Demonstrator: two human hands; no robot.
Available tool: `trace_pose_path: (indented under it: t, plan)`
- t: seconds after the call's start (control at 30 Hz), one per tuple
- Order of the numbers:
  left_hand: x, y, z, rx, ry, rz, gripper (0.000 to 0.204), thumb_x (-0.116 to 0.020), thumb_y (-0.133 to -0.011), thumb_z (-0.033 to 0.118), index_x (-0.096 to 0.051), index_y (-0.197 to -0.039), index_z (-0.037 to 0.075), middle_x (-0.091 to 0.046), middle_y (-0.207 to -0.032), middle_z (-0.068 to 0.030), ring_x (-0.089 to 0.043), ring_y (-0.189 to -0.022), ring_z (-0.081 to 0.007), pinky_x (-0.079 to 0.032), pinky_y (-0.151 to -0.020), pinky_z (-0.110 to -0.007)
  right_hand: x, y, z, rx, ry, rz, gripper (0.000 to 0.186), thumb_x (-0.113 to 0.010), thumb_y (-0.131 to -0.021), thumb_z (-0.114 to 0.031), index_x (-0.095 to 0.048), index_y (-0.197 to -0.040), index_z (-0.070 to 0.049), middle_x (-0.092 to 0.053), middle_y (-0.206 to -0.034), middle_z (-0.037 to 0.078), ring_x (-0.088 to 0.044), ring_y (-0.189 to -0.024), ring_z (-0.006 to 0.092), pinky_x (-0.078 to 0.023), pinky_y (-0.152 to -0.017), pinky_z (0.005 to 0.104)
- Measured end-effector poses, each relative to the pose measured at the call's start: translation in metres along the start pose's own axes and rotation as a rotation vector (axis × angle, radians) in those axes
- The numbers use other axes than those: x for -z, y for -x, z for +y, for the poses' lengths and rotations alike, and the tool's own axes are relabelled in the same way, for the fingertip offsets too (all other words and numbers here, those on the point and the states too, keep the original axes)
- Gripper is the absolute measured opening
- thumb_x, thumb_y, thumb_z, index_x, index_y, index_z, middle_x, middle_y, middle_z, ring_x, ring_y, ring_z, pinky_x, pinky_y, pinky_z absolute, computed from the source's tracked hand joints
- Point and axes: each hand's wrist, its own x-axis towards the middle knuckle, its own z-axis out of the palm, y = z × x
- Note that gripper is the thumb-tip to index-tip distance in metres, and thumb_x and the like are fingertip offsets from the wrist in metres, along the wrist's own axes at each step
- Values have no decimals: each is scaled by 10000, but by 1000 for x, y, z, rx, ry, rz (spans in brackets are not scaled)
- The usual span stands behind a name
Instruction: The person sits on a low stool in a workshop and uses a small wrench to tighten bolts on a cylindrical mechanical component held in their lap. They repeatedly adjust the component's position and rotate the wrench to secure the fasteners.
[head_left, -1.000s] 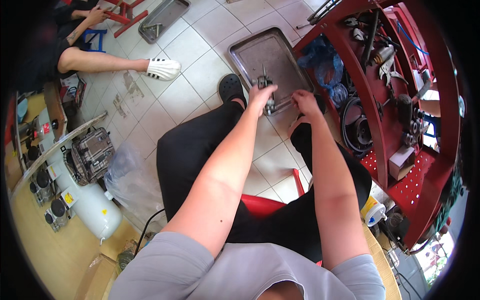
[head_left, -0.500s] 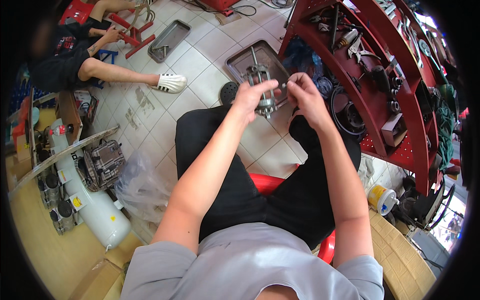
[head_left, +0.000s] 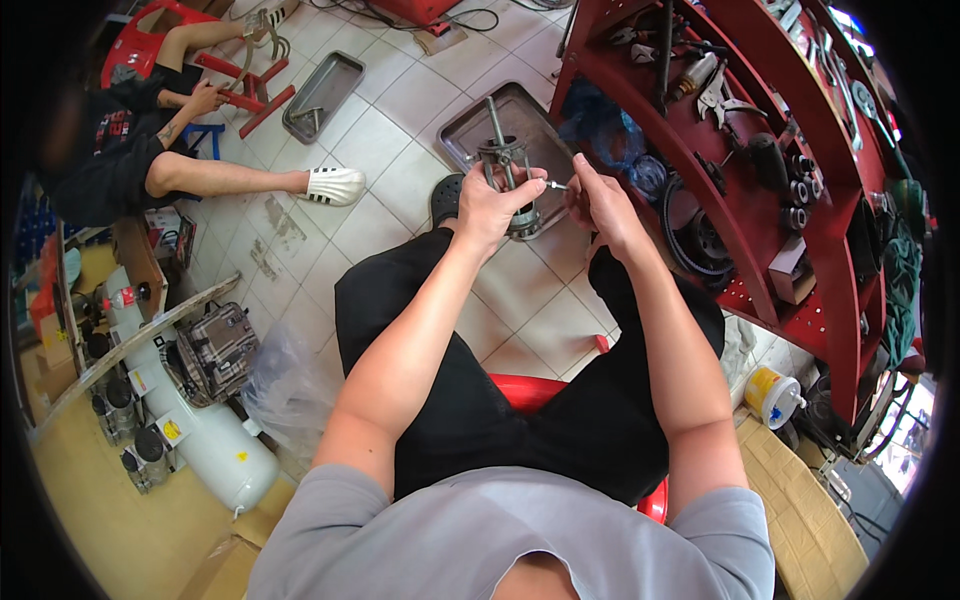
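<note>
While left fingers (head_left: 526,192) clasp a metal cage (head_left: 506,151) above floor tiles (head_left: 507,290) near red shelving (head_left: 690,120), right fingers (head_left: 592,181) curl, their hold unclear.

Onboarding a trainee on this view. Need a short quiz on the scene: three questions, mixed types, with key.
1. Multiple choice. What is the person's left hand gripping?
a) a wrench
b) a metal assembly with a rod sticking out of it
c) a plastic bag

2. True or false: the white tank lies on the person's left.

3. Fill in the blank: the tool rack on the person's right is painted ____.

Key: 1. b; 2. true; 3. red
</note>
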Motion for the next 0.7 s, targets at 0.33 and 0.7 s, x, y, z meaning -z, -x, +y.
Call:
trace_pose_path:
  t: [0.33, 0.7]
  plan:
    - [-4, 2, -1, 0, -42, -8, 227, -743, -731, 8, -581, -890, 24, -677, -875, -65, -613, -744, -90, -501, -674, -232, 5, -4, 5, -60, 248, 1, 490, -556, -890, -492, -467, -590, -115, -371, -528, -55, -312, -469, 52, -239, -439, 229]
    - [4, -1, -7, -29, -17, 25, 257, -754, -728, 18, -568, -905, 34, -679, -921, -108, -626, -805, -131, -499, -758, -283, 1, -3, 7, 81, 106, -111, 351, -636, -852, -356, -436, -665, -136, -340, -575, -83, -298, -492, 29, -208, -438, 226]
